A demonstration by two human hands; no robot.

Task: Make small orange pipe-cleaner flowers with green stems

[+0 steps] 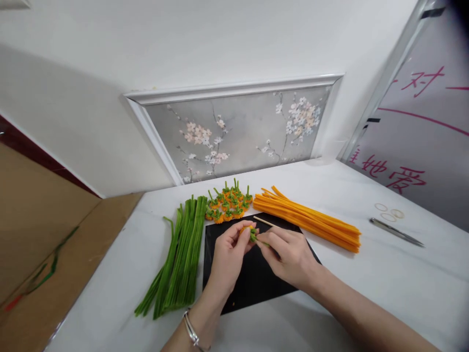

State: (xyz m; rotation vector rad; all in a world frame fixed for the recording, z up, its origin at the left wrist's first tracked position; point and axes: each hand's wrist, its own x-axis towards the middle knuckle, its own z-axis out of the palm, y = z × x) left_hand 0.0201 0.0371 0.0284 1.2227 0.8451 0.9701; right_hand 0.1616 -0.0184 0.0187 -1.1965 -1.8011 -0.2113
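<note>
Over the black mat (252,281), my left hand (231,249) pinches a small orange and green piece (252,232) between thumb and fingers. My right hand (287,252) is closed at the right side of that piece, its fingertips gripping the green part. Behind my hands stands a cluster of small orange pieces with green tops and stems (229,203). A bundle of green fuzzy stems (185,256) lies to the left, and a bundle of orange fuzzy stems (308,217) lies to the right. A thin light stick (263,221) rests on the mat's back edge.
Tweezers (397,232) and several thin rings (387,213) lie on the white table (370,288) at the right. A framed floral panel (242,132) is on the wall behind. At the left is a brown surface (69,254) with green strands. A board with red writing (421,132) stands at the right.
</note>
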